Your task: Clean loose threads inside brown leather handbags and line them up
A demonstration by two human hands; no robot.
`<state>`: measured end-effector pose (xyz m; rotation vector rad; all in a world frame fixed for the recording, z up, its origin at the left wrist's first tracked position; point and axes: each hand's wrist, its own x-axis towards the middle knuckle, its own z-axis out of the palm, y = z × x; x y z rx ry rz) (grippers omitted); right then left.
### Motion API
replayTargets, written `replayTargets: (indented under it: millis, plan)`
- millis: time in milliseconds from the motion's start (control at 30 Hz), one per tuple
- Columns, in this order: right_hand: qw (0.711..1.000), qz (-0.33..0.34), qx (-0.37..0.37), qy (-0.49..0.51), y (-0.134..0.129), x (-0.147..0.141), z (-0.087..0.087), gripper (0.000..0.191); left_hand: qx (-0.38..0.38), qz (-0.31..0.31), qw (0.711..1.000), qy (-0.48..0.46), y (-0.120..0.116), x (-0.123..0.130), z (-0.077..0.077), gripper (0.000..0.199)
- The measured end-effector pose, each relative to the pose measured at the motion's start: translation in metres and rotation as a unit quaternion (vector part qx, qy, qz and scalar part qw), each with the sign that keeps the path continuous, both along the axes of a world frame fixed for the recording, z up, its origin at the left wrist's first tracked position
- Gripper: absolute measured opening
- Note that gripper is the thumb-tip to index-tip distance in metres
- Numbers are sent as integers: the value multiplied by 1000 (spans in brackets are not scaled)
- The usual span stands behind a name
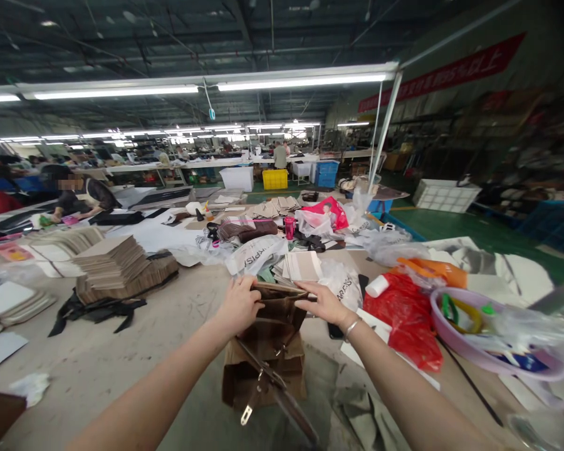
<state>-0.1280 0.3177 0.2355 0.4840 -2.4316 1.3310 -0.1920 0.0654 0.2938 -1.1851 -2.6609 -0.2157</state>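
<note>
A brown bag (277,313) stands upright in the middle of the table, its straps and metal buckles hanging down its near side. My left hand (241,305) grips the left end of the bag's top edge, fingers curled over it. At the right end of that edge, my right hand (324,305) pinches the rim between thumb and fingers; a silver bracelet is on this wrist. Below and behind the straps is an open brown box-like piece (232,376). The bag's inside is mostly hidden.
Stacked beige panels (115,263) and black strips (94,313) lie left. On the right are a red plastic bag (399,313) and a purple basin (493,369) holding tape rolls. Clear plastic bags and brown pieces lie beyond the hands. A person (84,194) works at the far left.
</note>
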Motion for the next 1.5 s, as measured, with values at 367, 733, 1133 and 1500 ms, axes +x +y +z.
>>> replayTargets:
  millis: [367, 733, 1133, 1500]
  plan:
    - [1000, -1, 17, 6, -14, -20, -1, 24, 95, -6, 993, -70, -14, -42, -12, 20]
    - [979, -71, 182, 54, -17, -21, 0, 35, 40, 4, 992, -119, -3, -49, -6, 25]
    - [967, -57, 246, 27, -9, -25, 21, 42, 26, 21, 995, -93, 2, -51, -5, 25]
    - [980, -49, 190, 28, -30, -46, 19, 17, 15, 17, 997, -77, 2, -51, -6, 26]
